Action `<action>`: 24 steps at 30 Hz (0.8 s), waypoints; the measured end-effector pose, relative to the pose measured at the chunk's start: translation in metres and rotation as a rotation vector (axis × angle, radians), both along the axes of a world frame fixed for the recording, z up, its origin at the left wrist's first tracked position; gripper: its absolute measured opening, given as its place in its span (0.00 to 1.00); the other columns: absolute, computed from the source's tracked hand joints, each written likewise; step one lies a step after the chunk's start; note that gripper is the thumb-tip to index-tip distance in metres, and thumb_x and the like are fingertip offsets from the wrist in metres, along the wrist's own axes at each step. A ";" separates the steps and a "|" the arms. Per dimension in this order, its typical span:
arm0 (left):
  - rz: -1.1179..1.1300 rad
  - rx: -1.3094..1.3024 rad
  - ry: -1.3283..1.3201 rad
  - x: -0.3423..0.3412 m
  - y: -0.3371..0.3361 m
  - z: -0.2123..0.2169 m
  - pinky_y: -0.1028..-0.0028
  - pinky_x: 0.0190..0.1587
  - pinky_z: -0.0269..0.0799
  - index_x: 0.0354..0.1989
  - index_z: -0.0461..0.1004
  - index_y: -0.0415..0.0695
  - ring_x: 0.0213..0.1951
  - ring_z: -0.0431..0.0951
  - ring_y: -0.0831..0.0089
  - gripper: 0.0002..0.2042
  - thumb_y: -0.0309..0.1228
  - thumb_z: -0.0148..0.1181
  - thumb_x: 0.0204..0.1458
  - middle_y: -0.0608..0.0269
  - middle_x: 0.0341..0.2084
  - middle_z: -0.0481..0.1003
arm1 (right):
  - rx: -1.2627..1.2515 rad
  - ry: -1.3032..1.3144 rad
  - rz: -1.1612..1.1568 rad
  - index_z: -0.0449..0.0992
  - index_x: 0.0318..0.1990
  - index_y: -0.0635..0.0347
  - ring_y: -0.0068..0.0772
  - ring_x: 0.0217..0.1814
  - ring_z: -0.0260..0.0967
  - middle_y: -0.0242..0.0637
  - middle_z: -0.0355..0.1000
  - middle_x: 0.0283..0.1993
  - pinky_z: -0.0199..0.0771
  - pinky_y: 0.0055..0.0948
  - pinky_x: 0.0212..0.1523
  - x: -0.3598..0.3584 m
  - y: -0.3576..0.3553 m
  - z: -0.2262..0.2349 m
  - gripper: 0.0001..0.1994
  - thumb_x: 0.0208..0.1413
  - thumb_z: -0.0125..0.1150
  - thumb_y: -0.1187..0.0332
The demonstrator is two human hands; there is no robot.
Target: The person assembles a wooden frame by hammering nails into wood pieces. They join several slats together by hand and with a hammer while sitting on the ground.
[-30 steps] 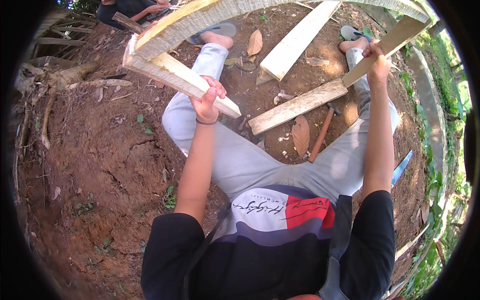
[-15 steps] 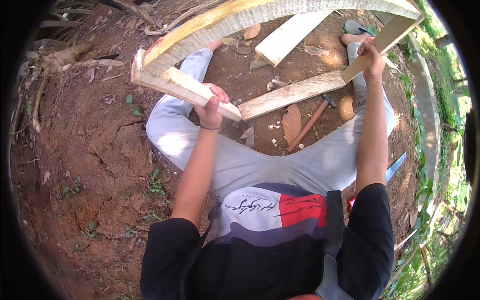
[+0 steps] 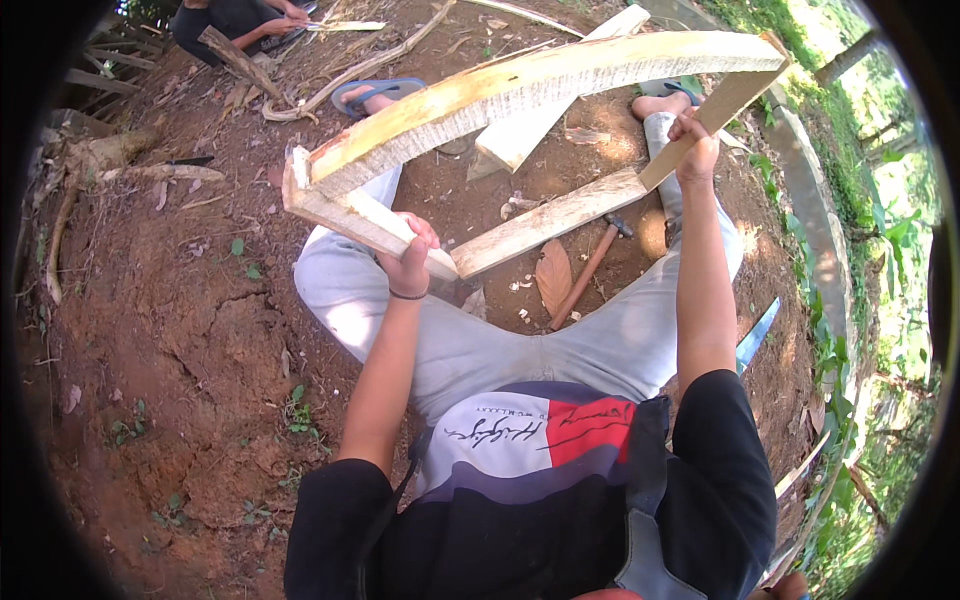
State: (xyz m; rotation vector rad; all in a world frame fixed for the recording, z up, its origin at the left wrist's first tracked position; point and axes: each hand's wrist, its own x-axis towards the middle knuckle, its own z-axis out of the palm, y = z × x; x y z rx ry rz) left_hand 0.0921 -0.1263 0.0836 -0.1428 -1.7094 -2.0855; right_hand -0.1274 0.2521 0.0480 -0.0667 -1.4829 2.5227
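A four-sided frame of pale boards (image 3: 545, 222) is held up over my spread legs. Its far beam (image 3: 540, 88) is the thickest and looks bowed in this view. My left hand (image 3: 408, 258) is closed round the left side board (image 3: 365, 225), close to the near left corner. On the right, my right hand (image 3: 697, 148) grips the right side board (image 3: 742, 100), with fingers wrapped over its edge. Beneath the frame, a hammer (image 3: 588, 275) with a wooden handle lies on the soil next to a dry brown leaf (image 3: 553, 278).
A loose pale plank (image 3: 528, 130) lies on the ground behind the frame. Beside my right thigh is a bluish flat blade (image 3: 757, 335). Another person (image 3: 225, 25) crouches at the far left, hands on a thin wood strip. Branches (image 3: 375, 60) and a concrete edge (image 3: 820, 200) border the ground.
The view has shifted, bringing the whole far beam and the other person into sight. The frame sits lower and further left in the picture. Both hands keep their hold.
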 end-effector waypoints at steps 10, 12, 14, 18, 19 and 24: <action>-0.062 0.059 0.004 -0.006 -0.011 -0.004 0.73 0.31 0.70 0.39 0.63 0.41 0.28 0.68 0.76 0.14 0.31 0.62 0.50 0.64 0.28 0.65 | -0.004 -0.015 0.019 0.68 0.30 0.60 0.28 0.22 0.59 0.32 0.62 0.20 0.60 0.27 0.26 0.003 0.005 0.001 0.06 0.47 0.59 0.73; -0.074 0.071 0.019 -0.014 -0.020 0.000 0.73 0.31 0.70 0.39 0.63 0.41 0.28 0.68 0.76 0.14 0.30 0.62 0.50 0.64 0.27 0.65 | 0.009 0.004 0.011 0.68 0.30 0.60 0.27 0.22 0.59 0.32 0.62 0.20 0.60 0.27 0.26 0.001 -0.001 0.010 0.06 0.47 0.60 0.72; -0.096 0.035 0.034 -0.029 -0.031 0.007 0.73 0.31 0.69 0.39 0.63 0.41 0.28 0.68 0.75 0.13 0.31 0.60 0.52 0.63 0.27 0.65 | 0.017 0.019 -0.010 0.68 0.29 0.60 0.27 0.23 0.59 0.32 0.62 0.20 0.59 0.27 0.27 0.000 -0.006 0.016 0.06 0.47 0.60 0.71; -0.155 -0.008 0.029 -0.082 -0.040 0.031 0.72 0.32 0.70 0.40 0.63 0.41 0.27 0.68 0.73 0.12 0.33 0.57 0.54 0.62 0.26 0.66 | 0.077 0.005 -0.065 0.68 0.25 0.59 0.27 0.22 0.58 0.31 0.61 0.18 0.60 0.26 0.27 -0.023 -0.003 0.023 0.08 0.48 0.61 0.68; -0.150 -0.006 0.012 -0.091 -0.048 0.031 0.71 0.32 0.71 0.39 0.63 0.41 0.27 0.68 0.73 0.12 0.33 0.56 0.55 0.61 0.25 0.66 | 0.068 0.003 -0.058 0.69 0.25 0.59 0.26 0.22 0.58 0.31 0.61 0.18 0.60 0.26 0.26 -0.025 -0.006 0.023 0.08 0.48 0.61 0.68; -0.164 0.045 -0.143 -0.097 -0.055 0.022 0.72 0.29 0.72 0.37 0.65 0.41 0.24 0.69 0.73 0.10 0.34 0.55 0.56 0.61 0.23 0.66 | 0.113 -0.167 0.004 0.70 0.28 0.58 0.25 0.21 0.59 0.30 0.62 0.20 0.59 0.25 0.24 -0.029 -0.004 0.015 0.06 0.49 0.60 0.68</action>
